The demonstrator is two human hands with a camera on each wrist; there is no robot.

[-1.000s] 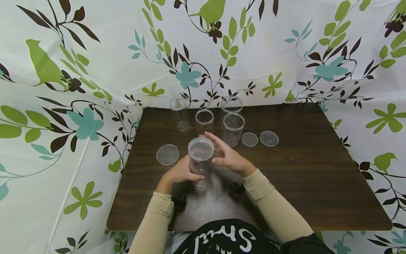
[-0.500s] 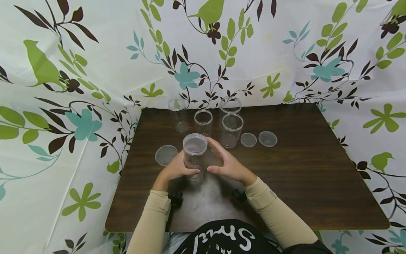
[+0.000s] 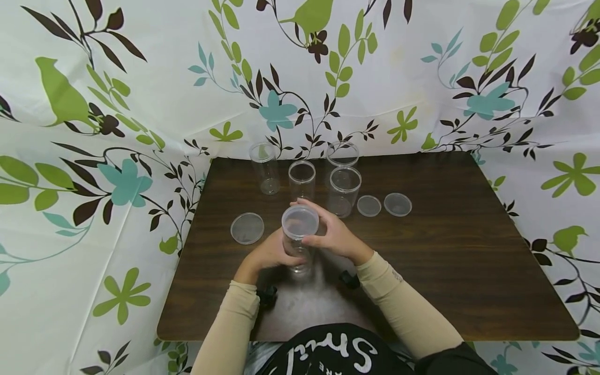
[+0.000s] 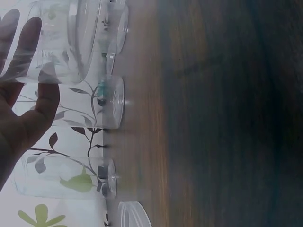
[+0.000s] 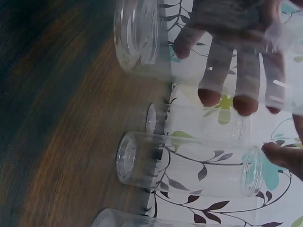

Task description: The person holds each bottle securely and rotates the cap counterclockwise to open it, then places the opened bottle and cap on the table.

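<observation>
A tall clear jar (image 3: 300, 255) stands upright between both hands, a frosted lid (image 3: 300, 223) on its mouth. My left hand (image 3: 268, 253) grips the jar's body from the left, thumb across the near side. In the left wrist view, fingertips (image 4: 47, 78) show around the clear wall. My right hand (image 3: 341, 237) grips the lid at the top right, with the thumb on the near rim and the fingers behind it. The right wrist view shows the jar's base (image 5: 137, 33) and the left fingers through the plastic; the right fingers show only at the edge.
Several open clear jars stand behind: a slim one (image 3: 266, 174), a shorter one (image 3: 302, 179) and a wider one (image 3: 344, 195) before another (image 3: 342, 154). One loose lid (image 3: 247, 228) lies left; a small lid (image 3: 369, 206) and another (image 3: 398, 204) lie right on the brown table (image 3: 450, 260).
The lidded jar shifted left and up, then back right. My right hand, apart from the lid half a second ago, has come in, and its thumb now lies on the rim.
</observation>
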